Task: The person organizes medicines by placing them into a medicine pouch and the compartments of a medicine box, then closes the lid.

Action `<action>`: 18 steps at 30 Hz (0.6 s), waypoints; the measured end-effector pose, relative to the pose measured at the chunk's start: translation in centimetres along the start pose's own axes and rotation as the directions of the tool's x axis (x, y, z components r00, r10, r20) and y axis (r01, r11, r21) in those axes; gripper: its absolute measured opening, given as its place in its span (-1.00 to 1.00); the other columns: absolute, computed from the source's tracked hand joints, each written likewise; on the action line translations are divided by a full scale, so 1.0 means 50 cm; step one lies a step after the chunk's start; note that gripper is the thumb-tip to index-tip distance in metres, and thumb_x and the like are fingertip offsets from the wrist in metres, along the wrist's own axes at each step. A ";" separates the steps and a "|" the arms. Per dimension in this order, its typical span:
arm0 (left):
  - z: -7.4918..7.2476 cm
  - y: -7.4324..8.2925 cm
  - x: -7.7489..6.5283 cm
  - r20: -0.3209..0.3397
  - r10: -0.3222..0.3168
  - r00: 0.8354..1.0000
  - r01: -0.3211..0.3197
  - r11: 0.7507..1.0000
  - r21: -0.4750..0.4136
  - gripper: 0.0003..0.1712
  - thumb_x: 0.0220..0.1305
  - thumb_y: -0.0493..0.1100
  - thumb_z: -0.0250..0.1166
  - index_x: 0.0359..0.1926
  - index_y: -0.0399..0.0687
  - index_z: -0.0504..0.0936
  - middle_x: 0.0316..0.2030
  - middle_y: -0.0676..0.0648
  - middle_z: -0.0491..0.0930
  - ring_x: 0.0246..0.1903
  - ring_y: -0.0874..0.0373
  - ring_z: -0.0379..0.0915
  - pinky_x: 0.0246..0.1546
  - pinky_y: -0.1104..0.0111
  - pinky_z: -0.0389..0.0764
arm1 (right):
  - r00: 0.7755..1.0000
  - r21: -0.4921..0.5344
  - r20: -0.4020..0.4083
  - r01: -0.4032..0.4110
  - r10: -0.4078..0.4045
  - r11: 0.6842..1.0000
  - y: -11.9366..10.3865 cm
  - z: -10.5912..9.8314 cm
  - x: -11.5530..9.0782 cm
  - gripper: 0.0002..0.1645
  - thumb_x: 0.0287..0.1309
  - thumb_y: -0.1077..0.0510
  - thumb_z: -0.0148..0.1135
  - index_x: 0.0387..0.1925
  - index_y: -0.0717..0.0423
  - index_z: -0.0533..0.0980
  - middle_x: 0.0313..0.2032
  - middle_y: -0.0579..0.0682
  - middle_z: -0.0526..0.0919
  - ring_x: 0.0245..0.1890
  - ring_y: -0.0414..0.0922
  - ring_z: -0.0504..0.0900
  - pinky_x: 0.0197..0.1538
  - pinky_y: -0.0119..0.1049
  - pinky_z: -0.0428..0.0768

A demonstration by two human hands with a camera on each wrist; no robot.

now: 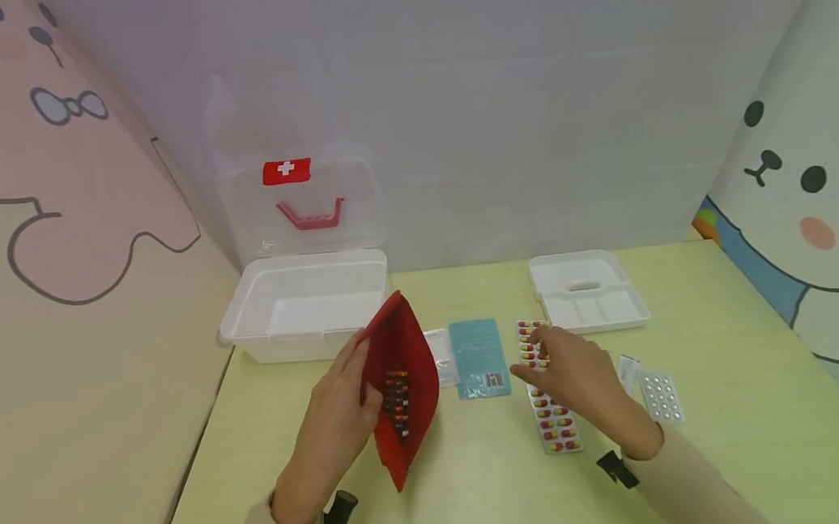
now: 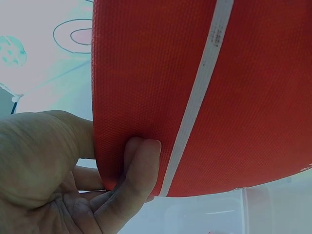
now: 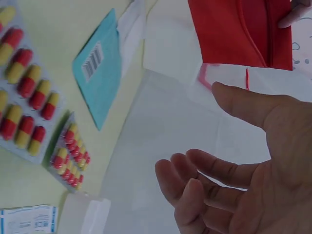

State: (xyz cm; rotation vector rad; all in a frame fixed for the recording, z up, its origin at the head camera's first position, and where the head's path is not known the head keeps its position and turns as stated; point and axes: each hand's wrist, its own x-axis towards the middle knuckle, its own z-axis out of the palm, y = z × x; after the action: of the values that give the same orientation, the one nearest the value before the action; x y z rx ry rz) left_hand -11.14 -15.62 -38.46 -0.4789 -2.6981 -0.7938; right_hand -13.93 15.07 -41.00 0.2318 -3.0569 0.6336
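Note:
My left hand [image 1: 337, 414] holds a red fabric pouch [image 1: 423, 367] upright by its left side, thumb against it. The pouch's mouth gapes, and a row of small dark items with orange ends [image 1: 397, 403] shows inside. In the left wrist view the fingers pinch the red cloth [image 2: 253, 97] beside a pale strip. My right hand [image 1: 581, 376] hovers with nothing between its fingers, thumb and fingers apart in the right wrist view. Beneath and beside it lie two blister packs of red-and-yellow capsules, the near pack [image 1: 559, 429] and the far pack [image 1: 527, 342], partly hidden by the hand.
A white first-aid box [image 1: 308, 347] with its clear lid raised stands at the back left. At the back right lies a white divided tray [image 1: 592, 327]. A teal packet [image 1: 479, 355], a white packet [image 1: 441, 356], a small sachet [image 1: 628, 371] and a silver tablet blister [image 1: 661, 396] lie on the table.

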 end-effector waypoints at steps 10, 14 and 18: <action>0.003 0.001 0.001 0.002 0.007 1.000 -0.007 1.000 0.008 -0.30 -0.02 -0.42 0.17 0.23 -0.29 0.28 0.26 -0.15 0.24 -0.01 -0.01 0.38 -0.23 0.19 0.58 | 0.977 -0.066 0.154 -0.137 0.145 0.988 0.057 0.059 -0.024 -0.32 -0.12 -0.28 0.30 -0.21 0.23 0.46 -0.53 -0.04 0.49 -0.63 -0.10 0.37 -0.66 -0.21 0.38; 0.005 0.002 0.001 0.002 0.016 1.000 -0.016 1.000 0.005 -0.30 -0.03 -0.42 0.19 0.23 -0.32 0.29 0.25 -0.17 0.25 -0.01 -0.02 0.38 -0.23 0.19 0.58 | 0.968 -0.086 0.177 -0.164 0.177 0.983 0.074 0.078 -0.029 -0.33 -0.16 -0.26 0.33 -0.27 0.24 0.43 -0.56 -0.02 0.45 -0.62 -0.07 0.37 -0.65 -0.19 0.38; 0.008 0.002 0.001 0.008 0.023 1.000 -0.023 1.000 0.007 -0.31 -0.03 -0.42 0.19 0.22 -0.33 0.29 0.25 -0.19 0.25 0.00 -0.02 0.38 -0.22 0.19 0.58 | 0.962 -0.099 0.185 -0.187 0.203 0.977 0.086 0.095 -0.033 -0.35 -0.24 -0.25 0.38 -0.40 0.21 0.38 -0.61 -0.01 0.40 -0.64 -0.06 0.37 -0.65 -0.18 0.38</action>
State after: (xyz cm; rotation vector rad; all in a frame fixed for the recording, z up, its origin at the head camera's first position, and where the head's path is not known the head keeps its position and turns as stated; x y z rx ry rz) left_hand -11.22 -15.28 -38.72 -0.5117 -2.6972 -0.7773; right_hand -12.82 17.34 -47.14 -0.0121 -3.3148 0.5205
